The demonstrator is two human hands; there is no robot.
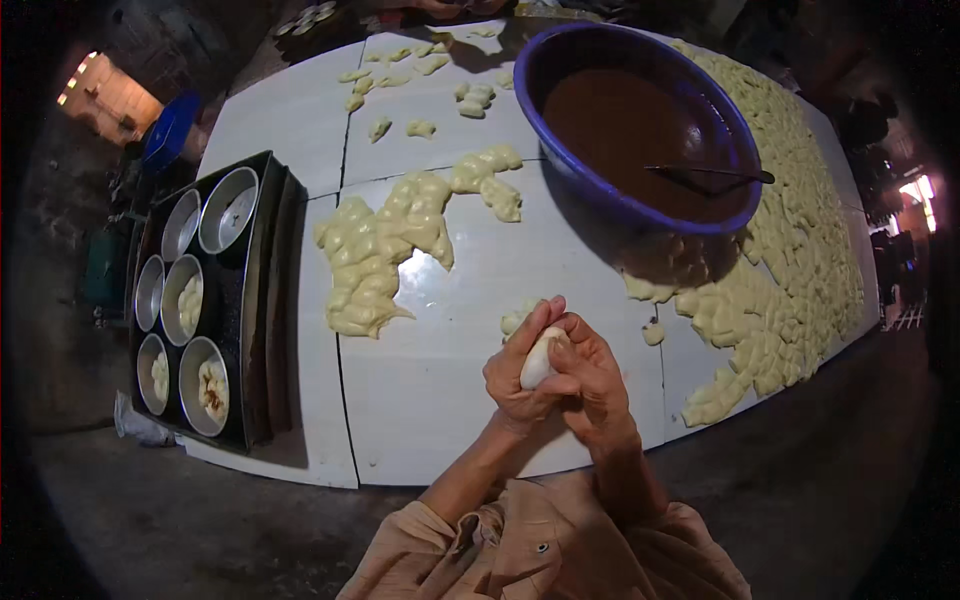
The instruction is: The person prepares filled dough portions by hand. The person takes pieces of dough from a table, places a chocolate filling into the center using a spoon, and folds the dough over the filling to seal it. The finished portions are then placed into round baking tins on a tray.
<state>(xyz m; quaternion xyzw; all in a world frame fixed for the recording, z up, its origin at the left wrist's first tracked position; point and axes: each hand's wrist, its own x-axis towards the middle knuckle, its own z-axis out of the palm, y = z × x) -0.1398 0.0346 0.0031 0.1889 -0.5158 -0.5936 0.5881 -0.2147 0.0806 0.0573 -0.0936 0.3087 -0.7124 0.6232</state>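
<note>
Near the table's front edge, my two hands are pressed together around a smooth, pale lump of dough (538, 366). My left hand (511, 378) wraps it from the left, fingers pointing up and away. From the right, my right hand (600, 390) closes over it, its thumb and fingers bent against the dough. Part of the lump is hidden by the fingers. Just beyond my left fingertips a small piece of yellowish dough (514, 320) lies on the white tiled table (440, 400).
Left stands a dark tray (262, 300) with several round metal tins (205, 385), some holding dough pieces. Flattened dough (385, 250) lies mid-table. A purple basin (560, 150) of brown filling with a dark-handled utensil (720, 172) sits far right, beside many dough pieces (790, 290).
</note>
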